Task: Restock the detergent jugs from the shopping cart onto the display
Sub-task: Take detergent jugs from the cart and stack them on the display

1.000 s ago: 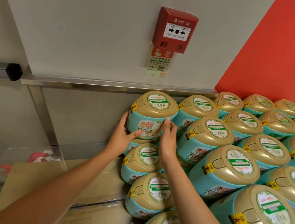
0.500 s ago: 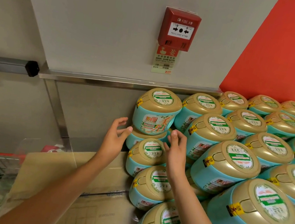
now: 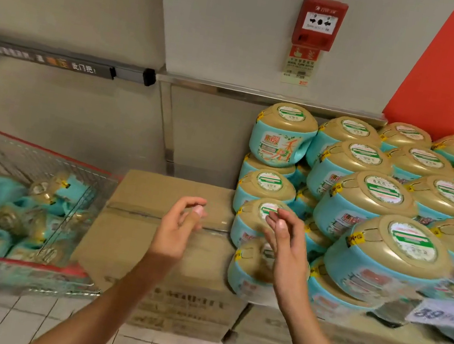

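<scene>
Teal jugs [image 3: 283, 139] beyond right grip [image 3: 286, 243]

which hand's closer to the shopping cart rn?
Left. The left hand hangs over the cardboard box beside the shopping cart; the right hand is farther right, in front of the stacked jugs.

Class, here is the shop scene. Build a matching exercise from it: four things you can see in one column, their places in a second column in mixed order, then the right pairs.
1. shopping cart
2. fire alarm
3. cardboard box
4. price sign

A. on the wall above the detergent jugs
B. far left, with jugs inside
C. lower right, in front of the stacked jugs
D. between the cart and the stacked jugs

Pairs: 1-B, 2-A, 3-D, 4-C.
</scene>
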### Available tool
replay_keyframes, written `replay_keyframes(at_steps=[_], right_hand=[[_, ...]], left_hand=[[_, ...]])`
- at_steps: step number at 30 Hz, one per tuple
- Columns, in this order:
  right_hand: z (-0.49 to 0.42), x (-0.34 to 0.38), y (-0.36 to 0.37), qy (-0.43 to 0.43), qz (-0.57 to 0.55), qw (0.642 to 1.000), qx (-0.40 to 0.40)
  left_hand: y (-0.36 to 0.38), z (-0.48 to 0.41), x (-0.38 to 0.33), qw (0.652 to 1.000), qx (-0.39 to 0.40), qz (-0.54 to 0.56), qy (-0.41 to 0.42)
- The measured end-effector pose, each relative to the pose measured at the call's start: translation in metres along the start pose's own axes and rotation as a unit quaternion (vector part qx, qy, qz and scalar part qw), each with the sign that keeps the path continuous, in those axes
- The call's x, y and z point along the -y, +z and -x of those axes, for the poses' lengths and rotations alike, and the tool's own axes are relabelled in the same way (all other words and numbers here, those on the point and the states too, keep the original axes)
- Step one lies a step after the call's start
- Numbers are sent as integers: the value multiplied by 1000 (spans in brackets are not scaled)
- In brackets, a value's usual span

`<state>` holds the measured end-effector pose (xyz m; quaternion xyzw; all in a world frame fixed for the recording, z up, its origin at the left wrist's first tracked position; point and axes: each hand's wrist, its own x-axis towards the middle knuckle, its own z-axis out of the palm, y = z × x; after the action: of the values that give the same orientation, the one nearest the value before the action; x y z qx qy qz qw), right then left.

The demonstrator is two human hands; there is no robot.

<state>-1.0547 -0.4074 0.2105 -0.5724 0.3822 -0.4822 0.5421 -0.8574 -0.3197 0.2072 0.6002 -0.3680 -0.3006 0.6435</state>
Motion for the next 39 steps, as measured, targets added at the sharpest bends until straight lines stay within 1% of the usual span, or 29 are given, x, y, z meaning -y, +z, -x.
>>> replay_keyframes(at_steps=[4,6,8,12,17,19,22,24,27,30,35,39], right_hand=[[67,-2,-21,-5,15,998,68],[100,-9,-30,-6,35,994,104],[130,-15,-34,-14,81,987,140],[188,-36,-26,21,134,964,230],[254,-64,7,48,179,917,354],[279,-75,30,62,191,892,406],[317,-85,76,69,176,863,468],[342,-88,111,75,168,847,499],[375,-92,170,58,165,824,539],[404,-95,231,77,153,801,573],[438,-95,321,77,141,783,601],[448,-92,365,87,141,784,598]], left_hand=[[-30,93,2,999,-32,-20,-2],[-46,138,7,998,-52,-38,-23],[-62,180,12,993,-87,-55,-49],[-106,270,29,982,-145,-84,-83],[-166,377,42,961,-227,-62,-146],[-191,417,45,951,-252,-65,-169],[-226,472,47,934,-295,-67,-188],[-250,505,47,917,-334,-64,-211],[-290,547,44,895,-377,-60,-230],[-335,583,37,881,-410,-47,-234],[-415,620,36,860,-457,-29,-226],[-471,623,43,862,-451,-34,-229]])
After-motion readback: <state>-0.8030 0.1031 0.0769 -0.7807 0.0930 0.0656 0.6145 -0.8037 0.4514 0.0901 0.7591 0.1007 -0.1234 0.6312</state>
